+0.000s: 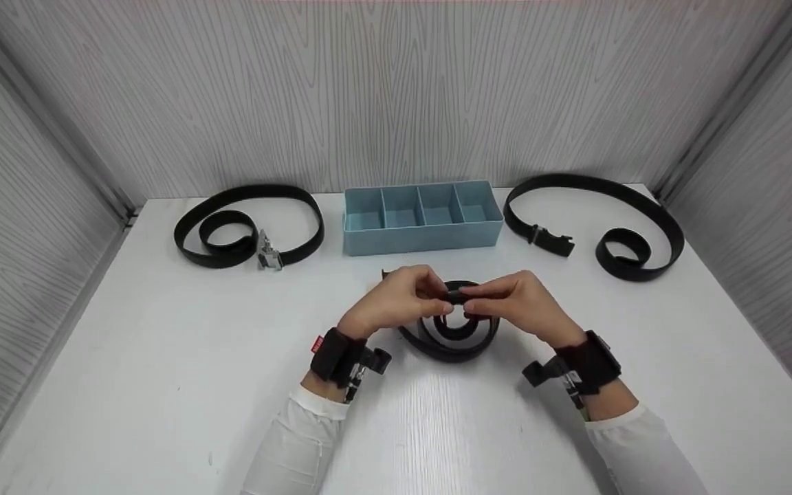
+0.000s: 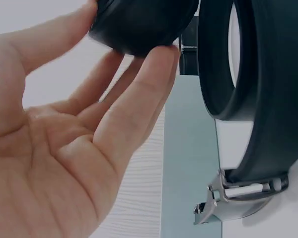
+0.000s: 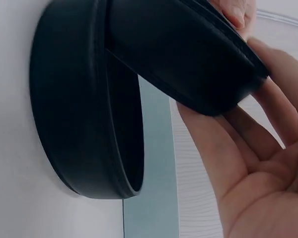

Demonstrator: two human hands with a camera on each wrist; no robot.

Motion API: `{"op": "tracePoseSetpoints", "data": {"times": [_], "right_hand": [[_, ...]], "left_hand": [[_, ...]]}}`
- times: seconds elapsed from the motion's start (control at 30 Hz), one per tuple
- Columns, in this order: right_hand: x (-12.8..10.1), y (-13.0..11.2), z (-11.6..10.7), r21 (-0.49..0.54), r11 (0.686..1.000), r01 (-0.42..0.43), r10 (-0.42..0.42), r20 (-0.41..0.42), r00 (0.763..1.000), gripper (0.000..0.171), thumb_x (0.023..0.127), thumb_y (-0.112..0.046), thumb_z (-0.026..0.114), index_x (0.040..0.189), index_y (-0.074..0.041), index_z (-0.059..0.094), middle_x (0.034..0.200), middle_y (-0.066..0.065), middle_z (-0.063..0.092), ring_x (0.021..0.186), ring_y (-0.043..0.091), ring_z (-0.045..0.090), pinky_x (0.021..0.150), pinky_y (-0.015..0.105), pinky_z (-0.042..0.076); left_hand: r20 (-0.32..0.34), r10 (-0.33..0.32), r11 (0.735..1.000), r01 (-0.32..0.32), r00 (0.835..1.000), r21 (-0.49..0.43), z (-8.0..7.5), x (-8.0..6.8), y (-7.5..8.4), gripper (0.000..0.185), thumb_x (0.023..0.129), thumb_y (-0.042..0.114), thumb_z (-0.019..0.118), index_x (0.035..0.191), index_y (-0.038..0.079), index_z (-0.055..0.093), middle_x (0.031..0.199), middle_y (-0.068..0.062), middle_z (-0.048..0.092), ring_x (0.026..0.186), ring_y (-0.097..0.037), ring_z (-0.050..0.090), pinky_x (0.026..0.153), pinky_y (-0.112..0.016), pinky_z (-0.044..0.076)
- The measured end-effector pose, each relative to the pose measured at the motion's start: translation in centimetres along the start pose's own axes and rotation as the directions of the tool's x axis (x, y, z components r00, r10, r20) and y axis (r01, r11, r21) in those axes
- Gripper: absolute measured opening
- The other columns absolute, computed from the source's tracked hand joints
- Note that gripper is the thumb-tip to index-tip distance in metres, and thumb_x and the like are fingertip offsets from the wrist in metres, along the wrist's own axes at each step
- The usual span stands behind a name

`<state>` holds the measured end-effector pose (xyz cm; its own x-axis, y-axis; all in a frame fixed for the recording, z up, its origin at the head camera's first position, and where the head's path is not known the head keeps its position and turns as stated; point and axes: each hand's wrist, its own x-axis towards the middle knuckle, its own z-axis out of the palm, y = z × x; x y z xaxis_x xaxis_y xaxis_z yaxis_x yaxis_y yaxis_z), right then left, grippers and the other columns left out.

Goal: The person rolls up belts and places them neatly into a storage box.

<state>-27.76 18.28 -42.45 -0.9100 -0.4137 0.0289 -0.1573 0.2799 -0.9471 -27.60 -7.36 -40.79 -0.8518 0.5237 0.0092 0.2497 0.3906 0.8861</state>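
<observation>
Just in front of the blue divided box (image 1: pixel 423 218), the left hand (image 1: pixel 396 299) and right hand (image 1: pixel 520 302) are meeting fingertip to fingertip, wrists angled inward, each pinching the rolled end of the black belt (image 1: pixel 452 335) between thumb and fingers.

A divided box (image 1: pixel 423 218) sits behind the coiled belt (image 1: pixel 452 337); one belt (image 1: pixel 248 230) left, another (image 1: pixel 599 223) right.

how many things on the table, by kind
belts: 3, one left, one right, one in the middle pinched by the left hand and right hand
blue tray: 1
total: 4
</observation>
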Motion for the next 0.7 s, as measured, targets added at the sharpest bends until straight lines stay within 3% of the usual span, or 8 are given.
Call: {"op": "tracePoseSetpoints", "data": {"times": [0.1,0.2,0.37,0.57,0.7], "right_hand": [[0.1,0.1,0.1,-0.02,1.0,-0.005,0.006,0.027,1.0,0.032,0.088,-0.025,0.087,0.116,-0.012,0.081,0.107,0.008,0.079,0.088,0.014,0.072,0.073,0.024,0.056],[0.2,0.2,0.4,0.042,0.999,0.014,-0.015,0.014,1.0,0.033,0.089,-0.021,0.085,0.119,-0.007,0.079,0.108,0.011,0.078,0.093,0.017,0.075,0.078,0.026,0.059],[0.3,0.4,1.0,0.15,0.986,0.066,-0.054,-0.077,0.996,0.032,0.091,-0.016,0.083,0.12,-0.003,0.077,0.112,0.013,0.078,0.099,0.021,0.076,0.085,0.031,0.06],[0.5,0.7,1.5,0.211,0.972,0.107,-0.069,-0.181,0.981,0.037,0.092,-0.016,0.082,0.126,-0.005,0.075,0.12,0.012,0.075,0.107,0.022,0.074,0.089,0.033,0.059],[0.5,0.8,1.4,0.221,0.969,0.106,-0.062,-0.195,0.979,0.037,0.092,-0.017,0.082,0.127,-0.005,0.074,0.119,0.013,0.076,0.104,0.022,0.074,0.089,0.035,0.06]], "left_hand": [[0.012,-0.002,0.999,0.002,1.0,0.032,0.2,0.1,0.0,0.024,0.095,0.02,0.076,0.112,0.005,0.069,0.104,-0.005,0.075,0.089,-0.013,0.068,0.08,-0.029,0.054],[-0.009,0.003,1.0,-0.003,1.0,0.028,0.2,0.1,-0.1,0.019,0.097,0.017,0.075,0.111,0.005,0.069,0.102,-0.005,0.075,0.086,-0.013,0.068,0.078,-0.029,0.053],[-0.085,0.003,1.0,-0.005,0.996,-0.03,0.2,0.2,-0.2,0.018,0.098,0.014,0.073,0.112,0.004,0.068,0.104,-0.007,0.074,0.089,-0.016,0.07,0.079,-0.03,0.055],[-0.223,0.001,0.996,-0.021,0.975,-0.086,0.5,0.5,-0.2,0.018,0.097,0.011,0.074,0.112,0.002,0.068,0.105,-0.009,0.073,0.093,-0.018,0.07,0.081,-0.03,0.055],[-0.238,0.007,0.995,-0.032,0.971,-0.1,0.5,0.5,-0.1,0.018,0.097,0.01,0.074,0.111,0.002,0.068,0.105,-0.009,0.072,0.094,-0.019,0.07,0.081,-0.031,0.055]]}}
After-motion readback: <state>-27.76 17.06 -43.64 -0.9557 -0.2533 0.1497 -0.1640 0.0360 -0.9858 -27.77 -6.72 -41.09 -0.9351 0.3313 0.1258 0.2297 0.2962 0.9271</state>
